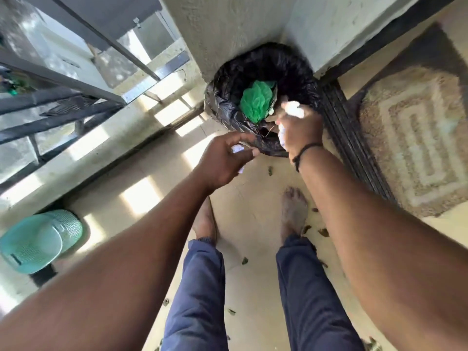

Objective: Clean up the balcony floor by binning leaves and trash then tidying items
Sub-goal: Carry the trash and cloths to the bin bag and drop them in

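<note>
Leaves (323,232) still littered the floor; right hand (298,127) gripped crumpled white paper (293,108) over the black-lined bin (228,102), left hand (225,158) pinching another scrap.

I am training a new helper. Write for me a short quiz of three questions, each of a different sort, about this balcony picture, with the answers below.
1. True or false: the right hand holds crumpled white paper over the black-lined bin.
2. Which thing already lies inside the bin? A) a green plastic bag B) a red cup C) a shoe
3. Fill in: dry leaves lie on the floor near the person's bare ____.

Key
1. True.
2. A: the green plastic bag shows in the bin's mouth.
3. Feet; a leaf lies beside the right foot.
</note>
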